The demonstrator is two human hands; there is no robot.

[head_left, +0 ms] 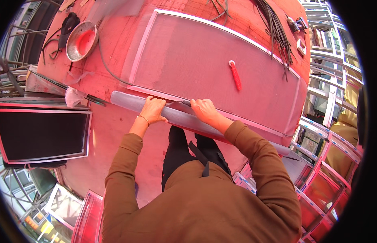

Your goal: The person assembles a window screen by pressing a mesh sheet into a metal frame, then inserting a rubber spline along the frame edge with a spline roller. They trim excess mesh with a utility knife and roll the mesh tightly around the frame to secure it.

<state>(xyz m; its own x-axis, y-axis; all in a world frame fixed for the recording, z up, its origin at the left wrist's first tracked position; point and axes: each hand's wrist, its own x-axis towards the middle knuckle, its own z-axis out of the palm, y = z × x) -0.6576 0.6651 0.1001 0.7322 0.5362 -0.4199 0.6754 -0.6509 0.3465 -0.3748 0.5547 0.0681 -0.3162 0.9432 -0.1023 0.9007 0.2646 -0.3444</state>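
Observation:
A large white-framed window screen [188, 56] lies flat on a red-covered table, grey mesh stretched across it. Along its near edge runs a roll of grey mesh [132, 101]. My left hand [153, 109] is closed on the mesh at the roll, thumb toward me. Just to the right, my right hand [204, 110] grips a dark-handled knife [186, 103], its thin blade pointing left along the frame's near edge toward my left hand. On the mesh beyond rests a red-handled roller tool [236, 75] with a pale wheel end.
A metal colander [82, 41] and a dark cap [69, 25] sit at the table's far left. Black rubber strips [277, 30] and a drill [293, 24] lie at the far right. Framed screens [42, 133] stand to the left; white frames [324, 133] are stacked to the right.

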